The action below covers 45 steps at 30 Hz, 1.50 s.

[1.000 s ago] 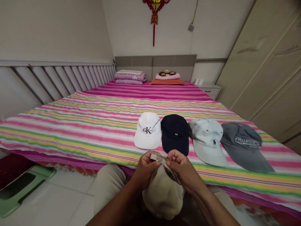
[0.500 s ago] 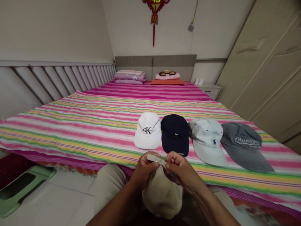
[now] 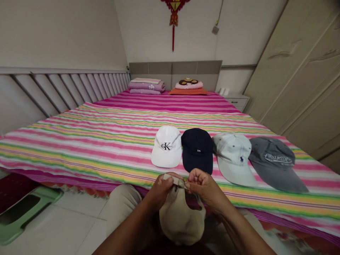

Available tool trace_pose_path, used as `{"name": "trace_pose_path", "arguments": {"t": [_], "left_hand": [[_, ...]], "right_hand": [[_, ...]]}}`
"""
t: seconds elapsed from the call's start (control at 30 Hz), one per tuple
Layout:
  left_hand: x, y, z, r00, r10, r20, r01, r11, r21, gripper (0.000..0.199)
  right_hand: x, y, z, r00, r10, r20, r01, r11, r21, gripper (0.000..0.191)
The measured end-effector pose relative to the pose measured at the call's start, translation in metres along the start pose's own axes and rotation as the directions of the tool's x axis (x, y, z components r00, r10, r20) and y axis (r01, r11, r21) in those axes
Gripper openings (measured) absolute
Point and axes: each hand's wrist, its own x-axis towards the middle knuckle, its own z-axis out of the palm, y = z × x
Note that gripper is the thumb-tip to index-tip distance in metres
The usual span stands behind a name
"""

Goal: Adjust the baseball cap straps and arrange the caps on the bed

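Over my lap hangs a beige cap [image 3: 182, 221], its rear opening and adjusting strap turned up toward me. My left hand [image 3: 163, 189] pinches the free end of the strap [image 3: 172, 179], left of a small metal buckle [image 3: 181, 183]. Closed on the strap just right of the buckle is my right hand [image 3: 200, 186]. Beyond my hands, a row of caps lies on the bed: a white cap [image 3: 166, 156], a navy cap [image 3: 198, 148], a pale blue cap [image 3: 233, 152] and a grey cap [image 3: 276, 159] with lettering.
The bed [image 3: 92, 141] has a striped sheet, with folded purple bedding [image 3: 146, 86] and a pink pillow [image 3: 188, 85] at the headboard. A green stool [image 3: 39, 209] stands on the floor at left. A wardrobe [image 3: 300, 78] lines the right side.
The beige cap's rear opening has turned more into view, and the buckle sits flatter on the strap. Both hands keep their hold and have shifted only slightly.
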Motion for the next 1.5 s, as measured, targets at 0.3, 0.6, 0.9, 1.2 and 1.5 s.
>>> {"name": "trace_pose_path", "arguments": {"t": [0.3,0.6,0.9,1.2,1.5], "left_hand": [[0.006,0.016,-0.003,0.951,-0.306,-0.052,0.307,0.952,0.006,0.024],[0.003,0.018,-0.008,0.888,-0.459,0.003,0.456,0.882,0.118,0.017],[0.005,0.012,-0.006,0.955,-0.297,-0.001,0.296,0.954,-0.038,0.017],[0.010,0.051,-0.032,0.966,-0.248,-0.070,0.206,0.906,-0.370,0.022],[-0.005,0.025,-0.057,0.992,-0.076,0.101,0.106,0.936,-0.335,0.049]], "right_hand": [[-0.001,-0.004,0.000,0.999,-0.042,0.013,0.044,0.985,-0.164,0.017],[-0.003,-0.008,0.001,1.000,-0.020,0.021,0.022,0.993,-0.119,0.018],[0.001,-0.007,0.001,0.987,0.099,0.124,-0.102,0.995,0.015,0.021],[0.007,0.003,-0.032,0.961,0.171,0.219,-0.228,0.936,0.269,0.041],[0.016,-0.005,-0.015,0.998,0.036,0.045,-0.053,0.874,0.483,0.031]]}}
